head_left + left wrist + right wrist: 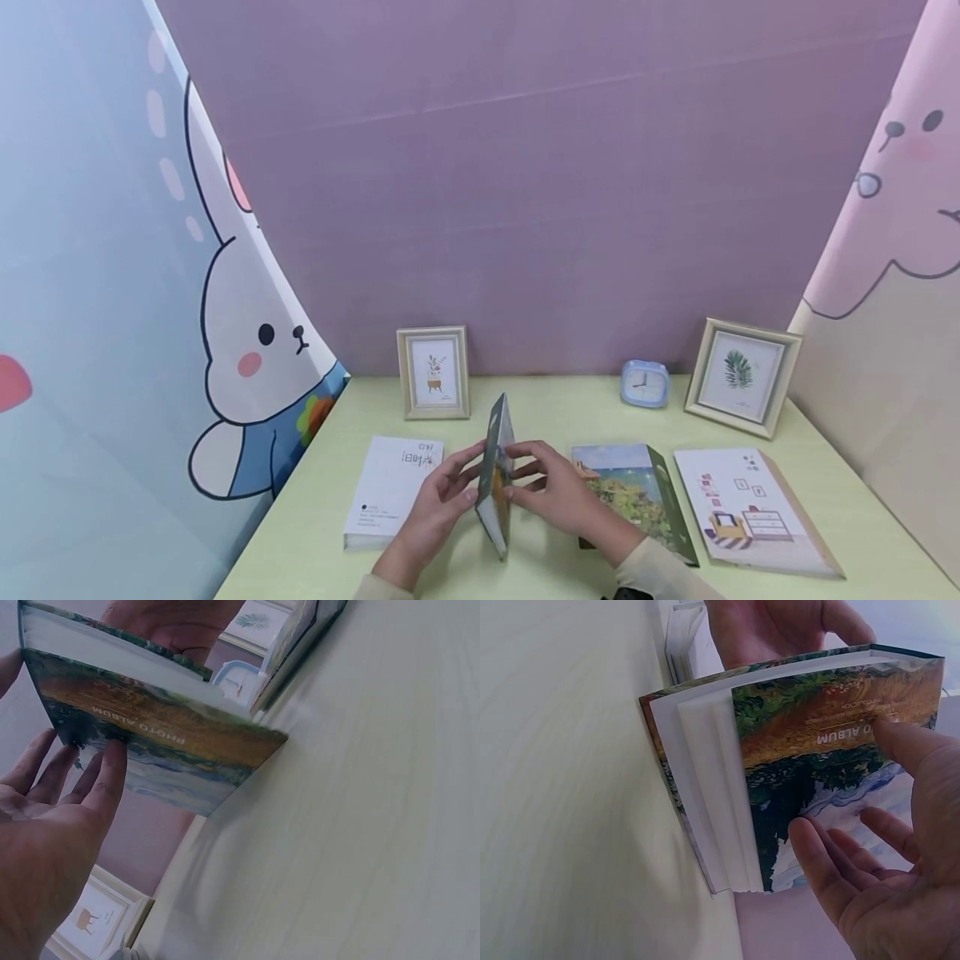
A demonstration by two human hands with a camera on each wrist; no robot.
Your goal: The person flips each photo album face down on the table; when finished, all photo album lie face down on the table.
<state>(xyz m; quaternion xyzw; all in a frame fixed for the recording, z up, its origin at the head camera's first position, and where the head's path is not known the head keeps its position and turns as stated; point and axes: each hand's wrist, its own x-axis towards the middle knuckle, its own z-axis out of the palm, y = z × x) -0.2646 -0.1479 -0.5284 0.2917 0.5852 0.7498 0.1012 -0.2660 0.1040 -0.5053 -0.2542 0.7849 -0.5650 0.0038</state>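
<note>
Upright between my two hands stands a photo album (492, 479) with a painted landscape cover, its spine side up toward the head view. Fingertips and thumb of my left hand (437, 508) touch its left cover. My right hand (553, 492) presses the other cover from the right, thumb and fingers on the same face. In the right wrist view the album (840, 742) shows its lettering upside down and its white page block. The fingers of the left hand (67, 817) are spread fairly straight against the cover in the left wrist view.
Left lies a white book (390, 500). Right of the hands lie a green-spined landscape album (626, 492), partly behind my right forearm, and a white album (757, 508). Behind stand a plant-picture frame (433, 375), a blue clock (645, 385) and a leaf-picture frame (742, 375).
</note>
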